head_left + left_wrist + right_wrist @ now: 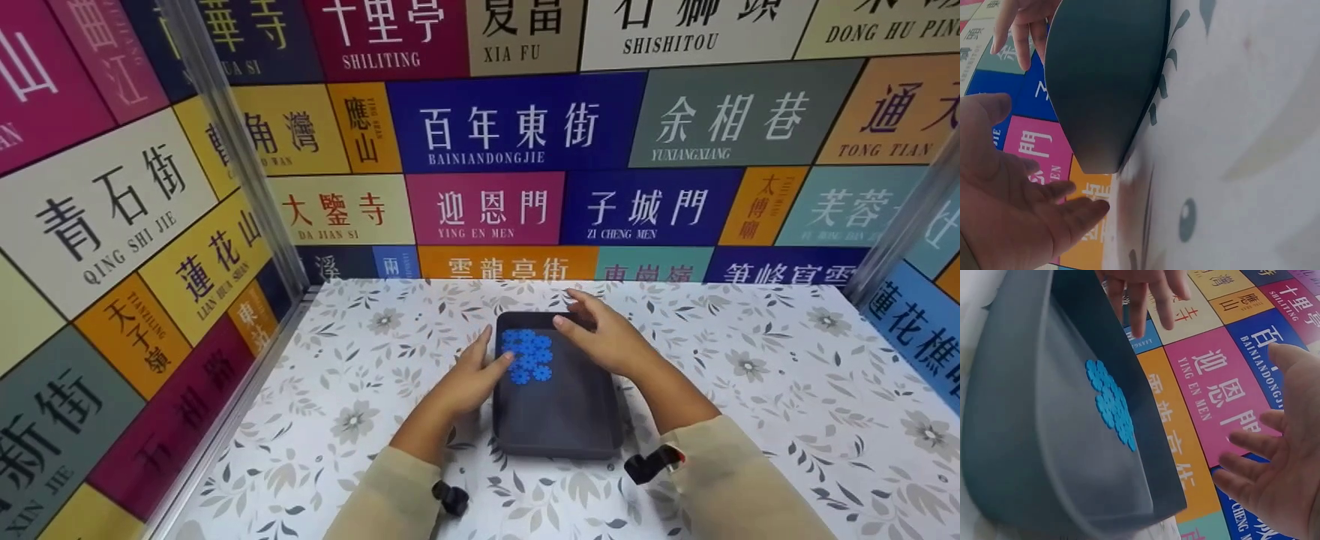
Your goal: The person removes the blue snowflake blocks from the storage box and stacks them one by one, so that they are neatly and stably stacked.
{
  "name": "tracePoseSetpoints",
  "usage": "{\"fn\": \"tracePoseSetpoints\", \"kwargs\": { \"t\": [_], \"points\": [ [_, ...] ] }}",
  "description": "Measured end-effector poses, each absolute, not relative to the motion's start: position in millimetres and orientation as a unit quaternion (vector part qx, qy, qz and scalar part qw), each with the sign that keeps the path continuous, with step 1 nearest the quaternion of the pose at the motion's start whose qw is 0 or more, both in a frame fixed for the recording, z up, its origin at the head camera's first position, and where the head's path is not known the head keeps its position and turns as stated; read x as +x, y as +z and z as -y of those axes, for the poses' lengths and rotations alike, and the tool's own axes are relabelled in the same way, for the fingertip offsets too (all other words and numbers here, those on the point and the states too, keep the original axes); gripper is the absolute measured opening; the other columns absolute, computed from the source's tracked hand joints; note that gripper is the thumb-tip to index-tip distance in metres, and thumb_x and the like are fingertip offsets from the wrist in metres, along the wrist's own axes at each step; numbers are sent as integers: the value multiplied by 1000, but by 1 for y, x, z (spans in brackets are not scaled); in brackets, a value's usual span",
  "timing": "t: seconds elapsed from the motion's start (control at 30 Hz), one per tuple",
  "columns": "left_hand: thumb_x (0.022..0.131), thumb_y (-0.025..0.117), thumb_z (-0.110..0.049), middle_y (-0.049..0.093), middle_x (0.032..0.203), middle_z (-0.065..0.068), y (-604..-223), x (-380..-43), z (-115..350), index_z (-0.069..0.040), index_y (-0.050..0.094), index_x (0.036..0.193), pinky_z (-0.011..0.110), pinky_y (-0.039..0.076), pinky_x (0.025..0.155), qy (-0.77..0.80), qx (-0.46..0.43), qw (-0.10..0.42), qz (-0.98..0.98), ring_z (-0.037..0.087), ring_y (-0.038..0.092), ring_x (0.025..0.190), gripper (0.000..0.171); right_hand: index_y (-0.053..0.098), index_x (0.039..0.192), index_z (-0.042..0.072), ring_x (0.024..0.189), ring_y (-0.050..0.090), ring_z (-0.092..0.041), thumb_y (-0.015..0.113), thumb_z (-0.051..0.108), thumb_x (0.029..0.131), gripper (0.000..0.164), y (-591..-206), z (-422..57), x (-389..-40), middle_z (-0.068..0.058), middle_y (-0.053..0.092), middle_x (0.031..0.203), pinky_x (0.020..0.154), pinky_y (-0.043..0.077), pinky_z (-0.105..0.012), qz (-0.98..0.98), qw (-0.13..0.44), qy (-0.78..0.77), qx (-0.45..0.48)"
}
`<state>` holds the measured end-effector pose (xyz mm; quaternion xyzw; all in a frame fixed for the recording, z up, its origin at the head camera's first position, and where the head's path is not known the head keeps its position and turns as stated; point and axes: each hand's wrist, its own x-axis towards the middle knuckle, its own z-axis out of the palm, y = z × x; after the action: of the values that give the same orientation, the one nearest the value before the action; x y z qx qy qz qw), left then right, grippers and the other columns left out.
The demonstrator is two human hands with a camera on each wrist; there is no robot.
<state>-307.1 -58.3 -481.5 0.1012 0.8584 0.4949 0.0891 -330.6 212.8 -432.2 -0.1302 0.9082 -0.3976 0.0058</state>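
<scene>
Nearest me: beige sleeves, black wrist units at the cuffs. Next, dark grey tray, long side running away from the person, on a floral-print table. Left hand at its left side, thumb spread wide from straight fingers, grip empty. Blue flower-shaped pieces clustered flat inside, far-left part. Right hand by the far-right corner, also spread wide, holding nothing; wrist view shows it apart from the tray. Behind: coloured sign wall.
</scene>
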Motion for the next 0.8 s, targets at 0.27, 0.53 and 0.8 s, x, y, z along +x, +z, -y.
{"fn": "tracePoseSetpoints", "kwargs": {
  "t": [0.27, 0.53, 0.8],
  "points": [
    [99, 71, -50, 22, 179, 16, -489, -308, 61, -27, 19, 173, 64, 22, 133, 522, 74, 119, -841, 41, 26, 165, 93, 40, 165, 13, 135, 64, -38, 70, 48, 102, 78, -436, -206, -351, -19, 65, 147, 113, 54, -59, -884, 54, -429, -176],
    [98, 73, -26, 31, 176, 15, -489, -310, 60, -22, 23, 172, 59, 29, 132, 543, 69, 142, -825, 39, 32, 163, 90, 58, 152, 8, 117, 71, -33, 76, 29, 100, 59, -447, -202, -365, -17, 73, 129, 98, 60, -46, -882, 77, -420, -199],
    [96, 69, -14, 36, 174, 14, -489, -309, 60, -12, 29, 170, 55, 41, 127, 569, 79, 159, -803, 37, 38, 160, 84, 71, 133, -1, 113, 75, -30, 81, 18, 95, 44, -462, -200, -376, -18, 79, 121, 88, 64, -37, -884, 98, -408, -204]
  ]
}}
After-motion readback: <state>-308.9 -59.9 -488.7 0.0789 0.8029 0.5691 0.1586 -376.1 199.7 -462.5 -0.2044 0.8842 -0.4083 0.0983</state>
